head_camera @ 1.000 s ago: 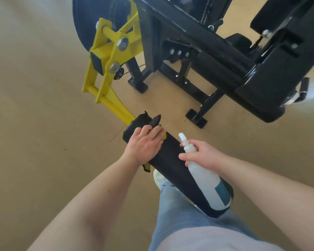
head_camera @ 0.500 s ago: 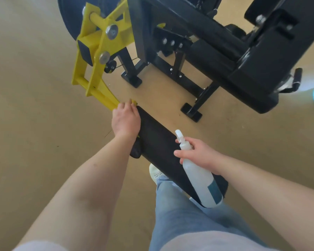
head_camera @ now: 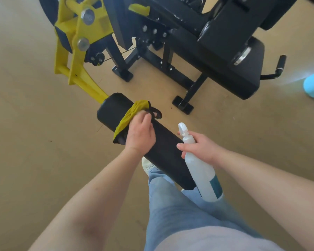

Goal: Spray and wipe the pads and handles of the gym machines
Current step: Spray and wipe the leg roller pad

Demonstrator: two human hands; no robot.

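left hand (head_camera: 140, 134) slid back along roller pad (head_camera: 163, 147) | fingers (head_camera: 145, 120) gripping cloth (head_camera: 132, 113) | right hand (head_camera: 202, 147) gripping spray bottle (head_camera: 201, 172)

Roller pad (head_camera: 152, 145): at the lever arm's (head_camera: 76, 69) near end, running toward the person, above the shoe (head_camera: 147, 164).
Cloth (head_camera: 132, 115): over the roller pad's far end, under the left hand (head_camera: 140, 134).
Spray bottle (head_camera: 201, 171): in the right hand (head_camera: 201, 145), just right of the roller pad's near end.
Seat pad (head_camera: 239, 73): behind, to the right; handle (head_camera: 281, 64) on its right side.
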